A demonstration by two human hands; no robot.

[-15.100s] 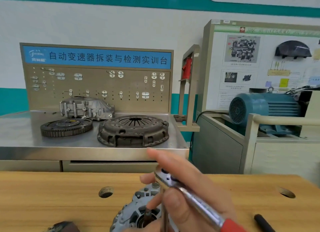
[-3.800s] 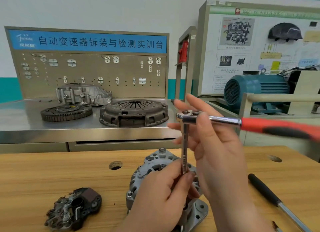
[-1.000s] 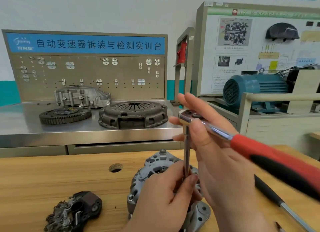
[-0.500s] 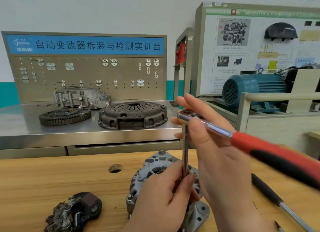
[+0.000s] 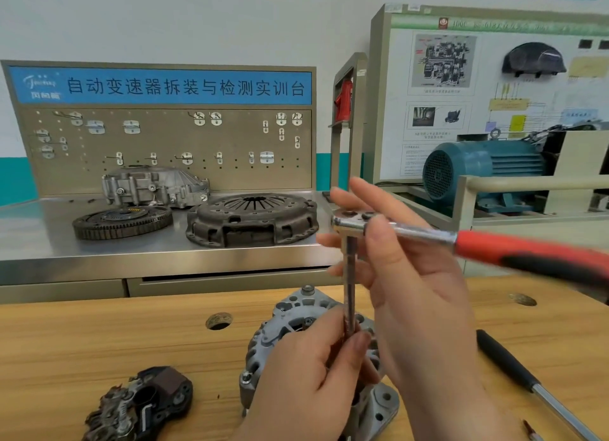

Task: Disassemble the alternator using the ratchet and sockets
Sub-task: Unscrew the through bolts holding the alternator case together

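The grey cast-aluminium alternator [image 5: 283,328] stands on the wooden workbench [image 5: 82,341], a dark blocky component [image 5: 145,404] to its left, a black-handled steel tool [image 5: 507,365] to its right. The left hand [image 5: 306,384] pinches the steel extension bar [image 5: 350,276] just above the alternator; the right hand [image 5: 418,302] clamps the head of the red-handled chrome ratchet [image 5: 428,234]. Behind, a stainless steel bench [image 5: 99,256] carries a rusty clutch cover [image 5: 253,220] and toothed flywheel [image 5: 122,221] under a beige pegboard [image 5: 164,144]

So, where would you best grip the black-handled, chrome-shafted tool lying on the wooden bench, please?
Probably by its black handle, from above on the right: the black-handled tool lies flat and slantwise on the wooden bench, right of the right hand, and the handle is thicker than the shaft.
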